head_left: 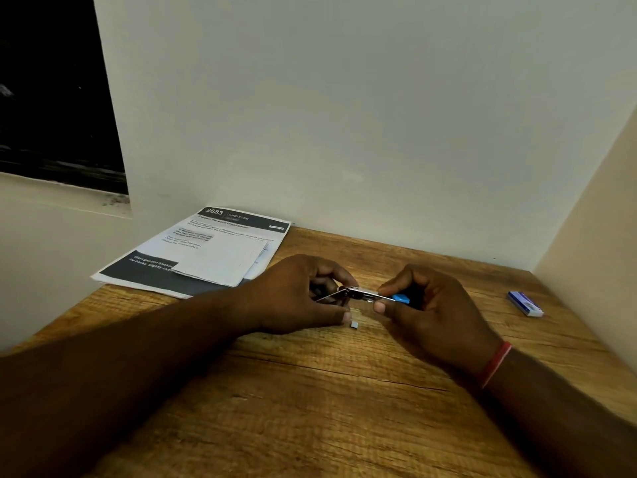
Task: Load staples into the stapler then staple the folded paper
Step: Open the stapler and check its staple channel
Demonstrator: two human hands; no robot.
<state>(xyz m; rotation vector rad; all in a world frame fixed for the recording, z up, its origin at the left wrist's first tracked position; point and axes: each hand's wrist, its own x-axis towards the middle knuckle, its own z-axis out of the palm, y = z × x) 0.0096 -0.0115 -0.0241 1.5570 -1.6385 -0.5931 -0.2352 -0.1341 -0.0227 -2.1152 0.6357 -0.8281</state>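
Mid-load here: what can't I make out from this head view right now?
- Head view, stapler: the left hand and right hand cover its ends, so any staples inside cannot be seen.
- Head view, small grey piece by the left thumb: too small to identify.
- Head view, blue box at right: label too small to read.

Printed sheet (pixel 220 236) header — "2683", "LIVING ROOM".

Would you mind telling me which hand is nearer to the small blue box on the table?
Right. The right hand sits left of the blue box, apart from it; the left hand is farther left, beyond the stapler.
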